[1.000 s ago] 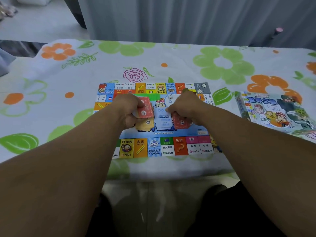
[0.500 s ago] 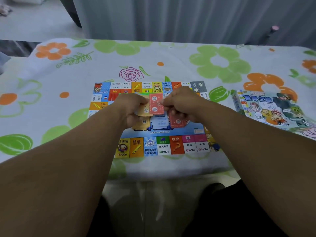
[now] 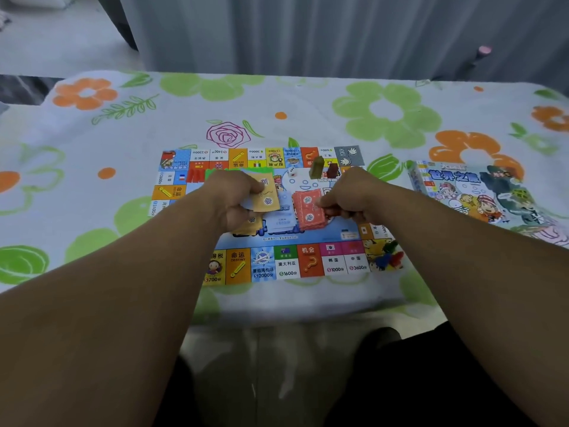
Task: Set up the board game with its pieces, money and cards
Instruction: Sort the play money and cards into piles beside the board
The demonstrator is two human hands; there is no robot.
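Grey curtains hang behind a counter (image 3: 308,97) covered with a white cloth printed with green and orange flowers; a strip of pale floor shows at the far left.

Only the head view is given. One game board (image 3: 308,263) lies flat on the cloth in the middle, its border squares printed in many colours. One game box (image 3: 480,195) lies on the cloth to the right of the board, apart from it.

Two hands work over the middle of the board. The left hand (image 3: 234,195) has its fingers (image 3: 257,188) closed on a small stack of yellow cards (image 3: 266,195), held just above the board, and more yellow shows under the hand. The right hand (image 3: 348,195) has its fingers (image 3: 328,206) curled and pinching the right edge of a stack of red cards (image 3: 308,211), which rests on or just above the board's centre; I cannot tell which. One pale blue card or note (image 3: 281,221) lies between the two stacks.

At the far side of the board, one white die (image 3: 292,171) sits beside two upright pieces, one olive green (image 3: 317,167) and one dark red (image 3: 332,171). A row of red and green pieces (image 3: 201,175) lies near the far left corner, too blurred to count. At the near right corner, a small cluster of coloured pawns (image 3: 389,257) sits, also blurred.

Dark trousers show below the counter's edge.
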